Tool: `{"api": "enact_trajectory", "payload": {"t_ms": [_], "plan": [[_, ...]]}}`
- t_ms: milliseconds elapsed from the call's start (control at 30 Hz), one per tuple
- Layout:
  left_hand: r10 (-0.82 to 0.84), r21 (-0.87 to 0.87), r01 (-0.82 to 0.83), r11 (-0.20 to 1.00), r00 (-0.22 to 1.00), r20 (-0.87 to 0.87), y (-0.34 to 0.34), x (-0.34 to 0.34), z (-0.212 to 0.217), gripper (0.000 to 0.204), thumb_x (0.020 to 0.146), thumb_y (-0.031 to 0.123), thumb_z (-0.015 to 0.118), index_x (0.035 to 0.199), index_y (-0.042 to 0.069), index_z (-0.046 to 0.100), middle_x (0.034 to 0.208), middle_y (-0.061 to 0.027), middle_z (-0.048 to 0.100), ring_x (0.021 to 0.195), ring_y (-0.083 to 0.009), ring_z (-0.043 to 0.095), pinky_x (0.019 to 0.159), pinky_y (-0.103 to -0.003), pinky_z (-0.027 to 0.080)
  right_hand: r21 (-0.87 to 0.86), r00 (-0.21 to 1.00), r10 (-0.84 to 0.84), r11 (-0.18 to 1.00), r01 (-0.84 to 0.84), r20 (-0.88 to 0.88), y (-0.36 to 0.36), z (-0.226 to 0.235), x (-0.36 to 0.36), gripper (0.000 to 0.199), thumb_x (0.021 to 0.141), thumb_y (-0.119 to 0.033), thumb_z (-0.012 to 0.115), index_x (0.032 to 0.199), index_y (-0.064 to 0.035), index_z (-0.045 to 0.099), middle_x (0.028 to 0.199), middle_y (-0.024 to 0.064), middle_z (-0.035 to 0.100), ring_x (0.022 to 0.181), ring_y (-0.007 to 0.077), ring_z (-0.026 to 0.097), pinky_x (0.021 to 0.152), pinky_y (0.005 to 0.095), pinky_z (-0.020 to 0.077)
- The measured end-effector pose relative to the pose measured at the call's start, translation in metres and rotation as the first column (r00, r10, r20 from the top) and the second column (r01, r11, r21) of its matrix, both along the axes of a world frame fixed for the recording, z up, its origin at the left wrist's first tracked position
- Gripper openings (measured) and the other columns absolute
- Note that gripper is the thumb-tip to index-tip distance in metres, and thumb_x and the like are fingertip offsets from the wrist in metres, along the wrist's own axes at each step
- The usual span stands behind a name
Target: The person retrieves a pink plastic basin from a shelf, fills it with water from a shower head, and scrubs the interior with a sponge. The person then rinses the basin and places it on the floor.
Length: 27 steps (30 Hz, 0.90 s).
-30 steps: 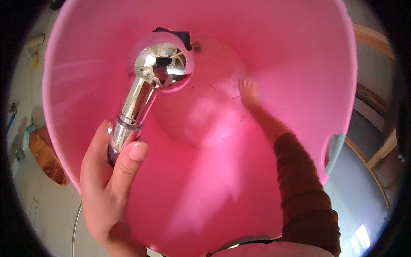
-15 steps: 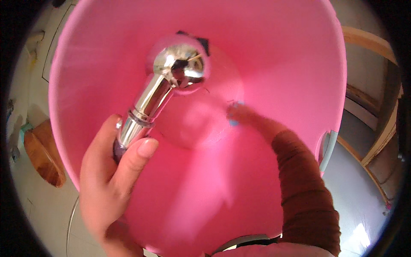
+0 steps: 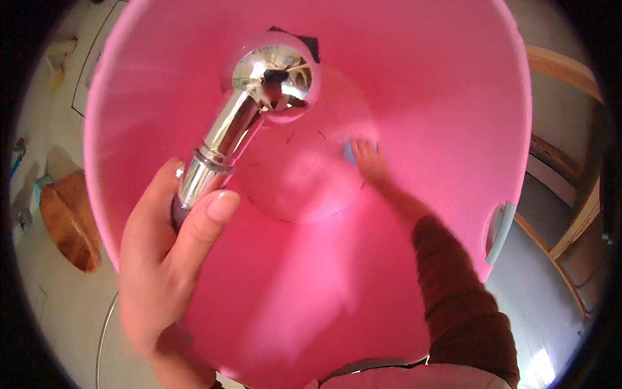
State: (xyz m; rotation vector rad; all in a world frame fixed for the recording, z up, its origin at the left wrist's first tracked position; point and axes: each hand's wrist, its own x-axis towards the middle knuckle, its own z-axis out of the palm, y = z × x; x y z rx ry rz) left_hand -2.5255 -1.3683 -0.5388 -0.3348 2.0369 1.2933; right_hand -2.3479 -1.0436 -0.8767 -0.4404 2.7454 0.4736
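My left hand (image 3: pixel 159 253) is closed around the handle of a chrome shower head (image 3: pixel 272 78), holding it tilted over a deep pink tub (image 3: pixel 453 123). No water can be seen coming from it. Down inside the tub, my right hand (image 3: pixel 369 162) presses a small blue cloth or sponge (image 3: pixel 350 152) against the bottom, near its right side; its exact kind is too small to tell. The right forearm wears a bunched brown sleeve (image 3: pixel 457 285). Several thin dark marks lie scattered on the tub's bottom. Behind the shower head, a black patch (image 3: pixel 311 47) is partly hidden.
A grey handle (image 3: pixel 501 233) sits on the tub's right rim. Outside on the left stands a brown wooden basin (image 3: pixel 70 223), and a thin hose (image 3: pixel 103 340) runs down at lower left. A wooden frame (image 3: pixel 562 68) stands to the right.
My right hand has shifted slightly up the picture along the tub's bottom, with the blue piece under its fingers. The left hand keeps its hold on the shower head, almost unmoved.
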Motion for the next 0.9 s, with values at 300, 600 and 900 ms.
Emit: {"api": "enact_trajectory", "payload": {"t_ms": [300,600,900], "plan": [[0.016,-0.076,-0.010,0.997,0.997,0.073,-0.006,-0.004,-0.003,0.029,0.087,0.029,0.063,0.095,0.002,0.055,0.072,0.0054,0.039,0.066,-0.0058,0.034,0.057,-0.021,0.029,-0.616,0.998,0.039,0.786,-0.055,-0.040,-0.186,-0.003,0.028,0.037,0.083,-0.030,0.053,0.115,-0.0112,0.055,0.119,0.0115,0.053,0.108,0.0285,0.050,0.092,0.0426,0.0396],[0.050,-0.120,-0.045,0.992,0.998,0.040,-0.006,-0.001,0.005,0.028,0.087,0.028,0.063,0.094,0.003,0.054,0.073,0.0055,0.039,0.068,-0.0056,0.034,0.060,-0.020,0.030,-0.481,0.665,-0.735,0.634,0.606,-0.130,-0.062,-0.001,-0.058,0.061,0.074,-0.018,0.070,0.123,0.0026,0.041,0.121,0.0231,0.045,0.102,0.0390,0.050,0.082,0.0436,0.0428],[0.145,-0.191,-0.143,0.971,0.989,-0.004,0.013,0.014,0.003,0.030,0.087,0.029,0.062,0.095,0.002,0.053,0.073,0.0048,0.040,0.068,-0.0064,0.034,0.058,-0.020,0.029,-0.540,0.628,-0.733,0.650,0.534,-0.261,-0.142,-0.060,-0.157,0.056,0.081,-0.034,0.058,0.129,-0.0089,0.042,0.120,0.0220,0.046,0.104,0.0391,0.047,0.084,0.0497,0.0404]]}}
